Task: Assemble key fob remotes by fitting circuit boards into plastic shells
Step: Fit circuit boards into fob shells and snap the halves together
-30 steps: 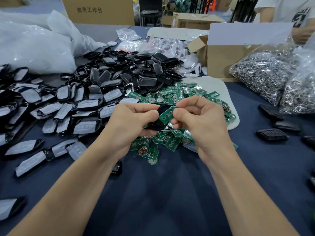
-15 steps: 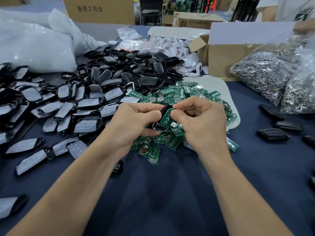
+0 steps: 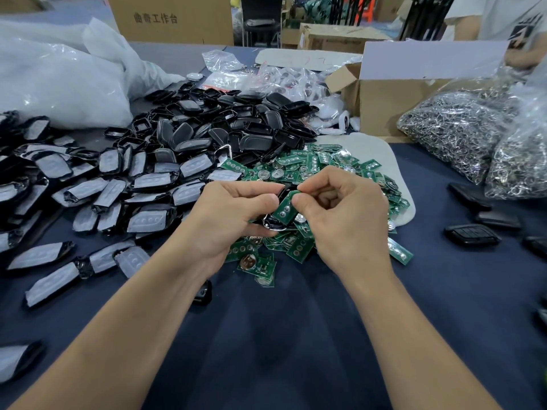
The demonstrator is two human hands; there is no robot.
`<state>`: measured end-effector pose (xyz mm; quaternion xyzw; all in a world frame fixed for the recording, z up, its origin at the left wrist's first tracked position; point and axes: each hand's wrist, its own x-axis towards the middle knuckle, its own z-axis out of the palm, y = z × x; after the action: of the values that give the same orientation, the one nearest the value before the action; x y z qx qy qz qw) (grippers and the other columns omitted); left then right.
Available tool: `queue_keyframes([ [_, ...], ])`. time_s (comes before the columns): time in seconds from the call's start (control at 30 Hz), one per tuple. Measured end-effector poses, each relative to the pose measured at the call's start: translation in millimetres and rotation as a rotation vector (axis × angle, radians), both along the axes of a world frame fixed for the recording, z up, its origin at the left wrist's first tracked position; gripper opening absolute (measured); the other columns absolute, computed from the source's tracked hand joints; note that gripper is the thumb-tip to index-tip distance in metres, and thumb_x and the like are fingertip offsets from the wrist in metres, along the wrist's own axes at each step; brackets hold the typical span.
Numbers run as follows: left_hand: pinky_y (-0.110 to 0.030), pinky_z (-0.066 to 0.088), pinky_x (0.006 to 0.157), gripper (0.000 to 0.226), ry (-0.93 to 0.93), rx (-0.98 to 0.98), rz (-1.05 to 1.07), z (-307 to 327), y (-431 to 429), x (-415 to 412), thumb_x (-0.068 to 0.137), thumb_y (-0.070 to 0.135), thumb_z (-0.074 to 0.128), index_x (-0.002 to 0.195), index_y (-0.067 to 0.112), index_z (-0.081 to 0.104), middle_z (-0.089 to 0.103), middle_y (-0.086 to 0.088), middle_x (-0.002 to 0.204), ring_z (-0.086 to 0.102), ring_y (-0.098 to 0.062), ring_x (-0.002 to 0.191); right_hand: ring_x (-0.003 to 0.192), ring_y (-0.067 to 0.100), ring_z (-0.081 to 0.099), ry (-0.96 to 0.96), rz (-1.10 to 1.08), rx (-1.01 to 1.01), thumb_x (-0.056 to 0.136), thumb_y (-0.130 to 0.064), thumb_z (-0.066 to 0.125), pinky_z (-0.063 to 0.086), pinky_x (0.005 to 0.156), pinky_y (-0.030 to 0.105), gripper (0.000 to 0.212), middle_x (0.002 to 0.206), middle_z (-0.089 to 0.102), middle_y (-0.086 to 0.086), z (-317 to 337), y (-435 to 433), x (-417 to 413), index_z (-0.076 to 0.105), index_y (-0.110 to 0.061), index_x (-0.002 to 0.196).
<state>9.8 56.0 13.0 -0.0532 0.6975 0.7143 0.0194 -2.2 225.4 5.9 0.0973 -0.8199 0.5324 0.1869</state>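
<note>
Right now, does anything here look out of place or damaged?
No visible damage. One black shell lies alone by the left forearm, apart from the shell pile; a few circuit boards lie off the white mat.

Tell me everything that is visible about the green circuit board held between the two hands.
The circuit board is a small green rectangle with round silvery contact pads on its face. It is tilted, its upper end pinched by the right hand, its lower end against the black shell that the left hand grips. It is not yet seated flat. Its back is hidden.
</note>
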Motion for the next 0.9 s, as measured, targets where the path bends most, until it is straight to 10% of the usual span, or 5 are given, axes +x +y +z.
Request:
queue_keyframes([
  [0.9,-0.029,0.063,0.072,0.034,-0.008,-0.030,-0.058,2.0,-1.9,2.8,0.082,-0.005,0.079,0.107,0.017,0.080,0.081,-0.005,0.096,0.077,-0.016,0.085,0.061,0.008,0.051,0.074,0.022,0.084,0.081,-0.016,0.082,0.039,0.058,0.012,0.014,0.065,0.058,-0.017,-0.4,-3.0,4.3,0.072,-0.026,0.080],
])
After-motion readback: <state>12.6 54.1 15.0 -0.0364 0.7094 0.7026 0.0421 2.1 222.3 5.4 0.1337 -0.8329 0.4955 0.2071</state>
